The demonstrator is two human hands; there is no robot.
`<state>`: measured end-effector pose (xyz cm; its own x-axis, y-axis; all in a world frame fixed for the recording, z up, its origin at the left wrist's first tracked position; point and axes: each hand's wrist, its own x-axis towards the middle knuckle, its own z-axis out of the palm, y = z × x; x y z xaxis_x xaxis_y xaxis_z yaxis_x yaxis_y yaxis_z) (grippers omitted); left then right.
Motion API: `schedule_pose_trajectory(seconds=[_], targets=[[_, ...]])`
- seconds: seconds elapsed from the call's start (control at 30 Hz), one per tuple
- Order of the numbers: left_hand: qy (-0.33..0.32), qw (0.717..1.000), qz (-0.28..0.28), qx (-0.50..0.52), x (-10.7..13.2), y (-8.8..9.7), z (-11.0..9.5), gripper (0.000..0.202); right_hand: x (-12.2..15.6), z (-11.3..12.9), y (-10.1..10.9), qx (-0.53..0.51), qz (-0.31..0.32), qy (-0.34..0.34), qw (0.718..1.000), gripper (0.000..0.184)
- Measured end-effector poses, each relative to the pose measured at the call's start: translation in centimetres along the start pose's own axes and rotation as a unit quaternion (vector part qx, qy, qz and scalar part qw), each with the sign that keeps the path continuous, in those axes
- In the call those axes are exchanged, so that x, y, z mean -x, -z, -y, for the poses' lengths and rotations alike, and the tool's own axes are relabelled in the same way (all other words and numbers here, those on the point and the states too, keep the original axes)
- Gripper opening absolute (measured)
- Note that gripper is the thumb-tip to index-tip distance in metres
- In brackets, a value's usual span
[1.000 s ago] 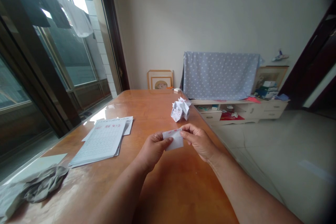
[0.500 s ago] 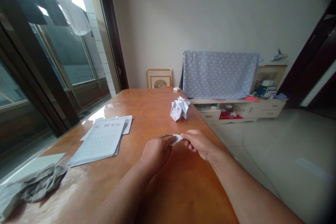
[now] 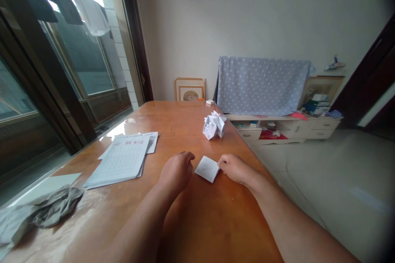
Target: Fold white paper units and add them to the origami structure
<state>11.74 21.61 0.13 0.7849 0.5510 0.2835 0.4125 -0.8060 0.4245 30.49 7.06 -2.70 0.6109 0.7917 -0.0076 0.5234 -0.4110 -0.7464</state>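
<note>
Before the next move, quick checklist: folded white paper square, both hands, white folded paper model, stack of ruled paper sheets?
1. Folded white paper square lying flat on the orange wooden table: ok.
2. Left hand empty and apart from the square: ok.
3. Right hand in contact with the square's right corner: cannot tell.
4. White folded paper model standing upright, apart from both hands: ok.
5. Stack of ruled paper sheets lying to the left, not touching the square: ok.

Paper square (image 3: 206,169): underside hidden (lying flat)
</note>
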Motion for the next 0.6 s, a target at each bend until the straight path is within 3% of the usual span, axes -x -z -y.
schedule_pose_trajectory(seconds=[0.27, 0.6], targets=[[-0.038, 0.996, 0.085, -0.012, 0.1, -1.5, -1.7, 0.021, 0.0, 0.5, 0.0, 0.053, -0.017, 0.014, 0.998, 0.013], [-0.066, 0.993, 0.093, 0.000, -0.1, -2.2, -1.2, 0.022, 0.1, 0.0, 0.3, 0.164, -0.043, 0.035, 0.985, 0.008]])
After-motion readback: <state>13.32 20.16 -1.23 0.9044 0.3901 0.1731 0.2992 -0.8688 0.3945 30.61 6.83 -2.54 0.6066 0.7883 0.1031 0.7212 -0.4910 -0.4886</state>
